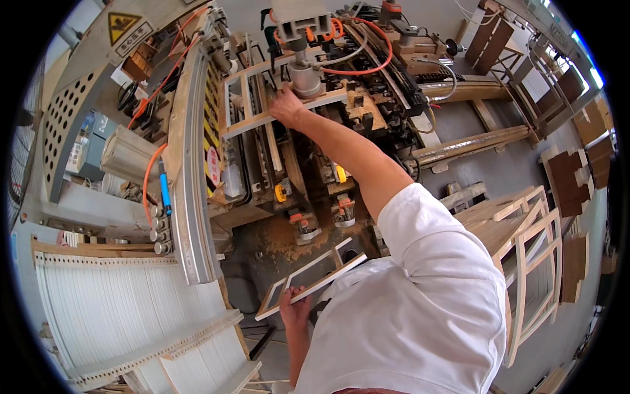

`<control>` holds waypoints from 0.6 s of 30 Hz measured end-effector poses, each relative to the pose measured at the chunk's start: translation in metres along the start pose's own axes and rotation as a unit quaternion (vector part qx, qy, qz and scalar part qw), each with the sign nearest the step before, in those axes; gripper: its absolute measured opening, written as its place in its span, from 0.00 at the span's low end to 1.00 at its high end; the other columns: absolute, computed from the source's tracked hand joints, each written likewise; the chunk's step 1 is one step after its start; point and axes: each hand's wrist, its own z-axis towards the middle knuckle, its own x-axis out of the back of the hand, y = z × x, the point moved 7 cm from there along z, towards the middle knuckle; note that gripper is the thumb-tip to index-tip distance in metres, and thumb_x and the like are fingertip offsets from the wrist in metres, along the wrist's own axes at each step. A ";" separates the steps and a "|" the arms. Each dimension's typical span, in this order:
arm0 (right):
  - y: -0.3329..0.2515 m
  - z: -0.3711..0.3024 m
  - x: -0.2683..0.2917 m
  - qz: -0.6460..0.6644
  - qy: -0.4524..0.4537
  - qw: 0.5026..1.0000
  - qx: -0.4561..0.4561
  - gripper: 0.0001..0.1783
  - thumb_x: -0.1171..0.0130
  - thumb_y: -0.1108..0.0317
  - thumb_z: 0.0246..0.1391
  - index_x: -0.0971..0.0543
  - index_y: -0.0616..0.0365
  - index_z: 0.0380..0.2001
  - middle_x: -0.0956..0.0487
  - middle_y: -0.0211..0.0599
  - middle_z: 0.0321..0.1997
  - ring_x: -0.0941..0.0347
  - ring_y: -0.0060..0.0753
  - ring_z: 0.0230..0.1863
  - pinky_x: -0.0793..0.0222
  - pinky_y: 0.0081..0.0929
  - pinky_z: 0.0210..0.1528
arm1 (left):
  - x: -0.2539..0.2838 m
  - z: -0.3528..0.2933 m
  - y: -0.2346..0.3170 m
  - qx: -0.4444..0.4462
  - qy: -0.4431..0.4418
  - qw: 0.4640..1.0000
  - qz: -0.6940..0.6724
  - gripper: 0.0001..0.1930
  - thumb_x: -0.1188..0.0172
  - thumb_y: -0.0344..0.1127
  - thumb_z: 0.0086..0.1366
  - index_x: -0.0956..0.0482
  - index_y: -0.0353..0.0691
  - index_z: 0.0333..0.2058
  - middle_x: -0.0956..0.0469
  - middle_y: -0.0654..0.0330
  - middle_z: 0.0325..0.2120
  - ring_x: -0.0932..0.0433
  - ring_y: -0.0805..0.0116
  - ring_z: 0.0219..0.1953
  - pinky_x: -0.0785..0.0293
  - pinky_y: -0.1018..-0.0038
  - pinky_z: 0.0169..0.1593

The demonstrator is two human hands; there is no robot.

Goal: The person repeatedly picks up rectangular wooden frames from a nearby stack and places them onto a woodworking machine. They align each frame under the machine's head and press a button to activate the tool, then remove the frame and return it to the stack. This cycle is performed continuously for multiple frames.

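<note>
A pale wooden frame with crossbars lies on the machine bed ahead, under a round metal press head. My right hand reaches forward to it, fingers bent around its near rail beside the press head. Part of that grip is hidden by the back of the hand. Low in front of my body, my left hand holds a second wooden frame, with white-faced edges, tilted up toward the right. Its fingers close over the long rail, near the left end.
A silver machine rail runs along the left, with a blue pen-like tool attached. Orange-tipped clamps project toward me. White slats fill a rack at lower left. More wooden frames lean at right.
</note>
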 end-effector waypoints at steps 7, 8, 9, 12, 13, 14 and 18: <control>0.007 -0.002 0.003 0.024 0.012 0.999 0.020 0.14 0.39 0.66 0.47 0.18 0.57 0.38 0.19 0.39 0.40 0.28 0.46 0.50 0.48 0.60 0.60 | 0.051 0.021 -0.019 -0.031 0.091 0.986 0.133 0.08 0.39 0.38 0.62 0.26 0.41 0.35 0.26 0.63 0.30 0.24 0.60 0.43 0.26 0.58 0.49; 0.007 -0.003 0.003 0.024 0.013 0.999 0.024 0.14 0.39 0.66 0.47 0.18 0.57 0.39 0.19 0.40 0.40 0.28 0.47 0.50 0.48 0.60 0.60 | 0.054 0.019 -0.021 -0.045 0.109 0.982 0.146 0.09 0.38 0.39 0.62 0.26 0.42 0.35 0.26 0.64 0.30 0.24 0.61 0.42 0.26 0.58 0.49; 0.008 -0.004 0.003 0.022 0.011 0.999 0.024 0.14 0.40 0.66 0.48 0.18 0.58 0.39 0.19 0.40 0.41 0.28 0.47 0.51 0.48 0.60 0.60 | 0.054 0.017 -0.021 -0.060 0.126 0.978 0.157 0.09 0.38 0.40 0.61 0.26 0.43 0.34 0.26 0.64 0.30 0.23 0.62 0.42 0.25 0.59 0.48; 0.009 -0.006 0.005 0.023 0.008 0.999 0.024 0.15 0.40 0.66 0.49 0.18 0.58 0.41 0.19 0.42 0.42 0.28 0.48 0.51 0.48 0.60 0.60 | 0.051 0.010 -0.024 -0.071 0.121 0.977 0.158 0.10 0.37 0.41 0.60 0.25 0.43 0.34 0.25 0.65 0.31 0.23 0.63 0.41 0.24 0.61 0.47; 0.008 -0.006 0.006 0.028 0.010 0.999 0.025 0.15 0.41 0.66 0.49 0.19 0.58 0.41 0.19 0.42 0.42 0.28 0.49 0.51 0.48 0.60 0.60 | 0.053 0.010 -0.025 -0.072 0.112 0.978 0.160 0.10 0.37 0.41 0.60 0.25 0.42 0.34 0.25 0.64 0.30 0.22 0.63 0.41 0.24 0.61 0.46; 0.007 -0.004 0.006 0.034 0.012 0.999 0.026 0.15 0.41 0.66 0.50 0.19 0.58 0.42 0.19 0.42 0.43 0.28 0.49 0.52 0.48 0.60 0.60 | 0.056 0.010 -0.025 -0.072 0.103 0.979 0.161 0.10 0.37 0.41 0.60 0.25 0.42 0.34 0.25 0.64 0.30 0.22 0.62 0.40 0.23 0.61 0.46; 0.010 0.001 0.000 0.030 0.010 0.999 0.011 0.16 0.41 0.67 0.49 0.18 0.58 0.42 0.19 0.42 0.44 0.28 0.48 0.52 0.49 0.59 0.61 | 0.053 0.008 -0.029 -0.075 0.111 0.972 0.191 0.10 0.38 0.40 0.60 0.26 0.41 0.33 0.26 0.63 0.29 0.22 0.62 0.39 0.23 0.62 0.43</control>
